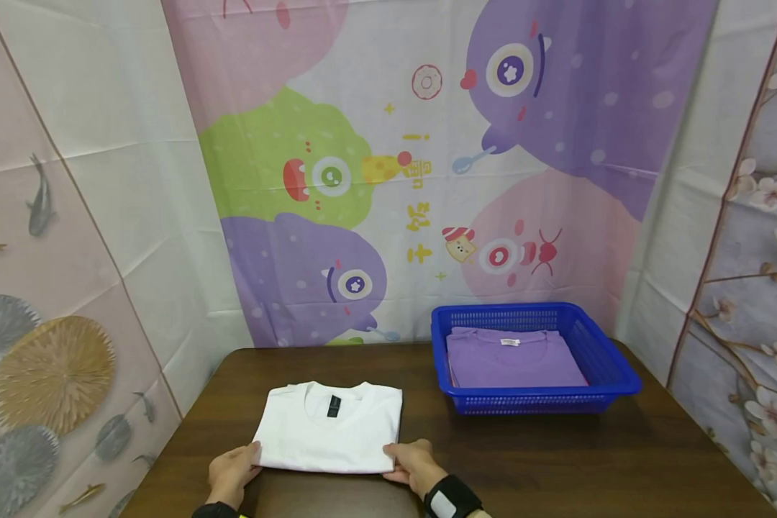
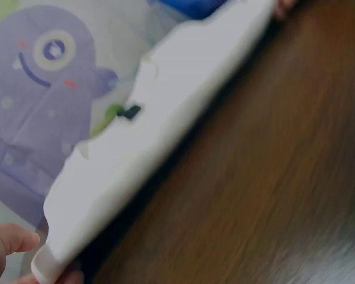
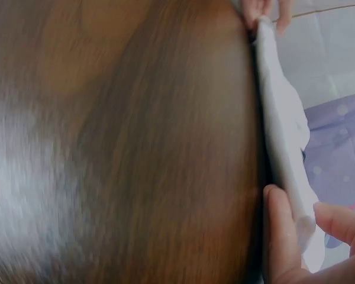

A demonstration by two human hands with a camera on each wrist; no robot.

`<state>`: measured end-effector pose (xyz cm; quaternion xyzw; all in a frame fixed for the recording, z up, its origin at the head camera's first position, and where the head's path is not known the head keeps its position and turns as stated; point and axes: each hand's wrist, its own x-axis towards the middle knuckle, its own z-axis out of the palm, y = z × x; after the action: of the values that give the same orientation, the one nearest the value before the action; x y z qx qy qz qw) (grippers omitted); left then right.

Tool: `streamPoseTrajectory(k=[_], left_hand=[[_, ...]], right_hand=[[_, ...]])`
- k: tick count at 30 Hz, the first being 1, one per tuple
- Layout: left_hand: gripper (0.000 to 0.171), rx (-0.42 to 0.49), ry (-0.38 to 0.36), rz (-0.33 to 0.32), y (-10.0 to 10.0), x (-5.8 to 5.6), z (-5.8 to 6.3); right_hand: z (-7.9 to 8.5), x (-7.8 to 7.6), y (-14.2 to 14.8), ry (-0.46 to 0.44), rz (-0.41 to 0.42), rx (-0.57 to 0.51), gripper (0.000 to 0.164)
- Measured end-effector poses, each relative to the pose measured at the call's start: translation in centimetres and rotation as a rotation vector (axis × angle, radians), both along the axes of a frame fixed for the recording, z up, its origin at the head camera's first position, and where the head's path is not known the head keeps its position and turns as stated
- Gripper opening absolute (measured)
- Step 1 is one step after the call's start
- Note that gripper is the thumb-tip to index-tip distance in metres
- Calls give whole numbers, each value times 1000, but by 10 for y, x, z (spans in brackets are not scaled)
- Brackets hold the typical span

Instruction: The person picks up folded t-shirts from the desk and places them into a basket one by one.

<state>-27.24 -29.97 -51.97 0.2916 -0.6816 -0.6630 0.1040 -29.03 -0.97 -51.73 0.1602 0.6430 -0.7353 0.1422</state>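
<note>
A folded white T-shirt (image 1: 337, 435), its dark neck label facing up, lies toward the left of the brown table in the head view. My left hand (image 1: 231, 471) holds its near left corner. In the left wrist view the thumb (image 2: 18, 239) is beside the folded edge and fingertips show beneath it. At the near right corner, my right hand (image 1: 416, 464) pinches the shirt. The right wrist view shows the folded layers between that hand's thumb (image 3: 337, 222) and fingers (image 3: 280, 228). A dark gap shows under the shirt's near edge in both wrist views.
A blue plastic basket (image 1: 531, 403) stands at the table's back right, with a folded purple shirt (image 1: 511, 363) inside. Behind the brown table (image 1: 557, 460) hangs a cartoon-printed curtain (image 1: 401, 302). Patterned cloths hang along both sides.
</note>
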Motion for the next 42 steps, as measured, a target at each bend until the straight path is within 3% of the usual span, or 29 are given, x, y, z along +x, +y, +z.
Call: streamPoseTrajectory(k=[4,8,18,28,34,38,42], left_hand=[[44,-157,2,27,-1,-1,2],[41,-184,-11,19,-2,1,2],[40,-229,-30,-147,-2,17,4],[42,-208,-128,-305,-5,42,9],[45,-291,-139,-333,-2,38,11],[45,-336,-127,-307,4,30,11],[45,-325,-122,-275,8,25,10]], right_hand=[[0,-2,1,20,2,18,29],[-3,-3,2,22,17,41,22],[1,6,21,14,93,177,12],[10,28,42,-15,222,264,8],[11,25,44,-2,245,298,18],[6,18,41,8,209,275,20],[4,14,40,21,184,245,15]])
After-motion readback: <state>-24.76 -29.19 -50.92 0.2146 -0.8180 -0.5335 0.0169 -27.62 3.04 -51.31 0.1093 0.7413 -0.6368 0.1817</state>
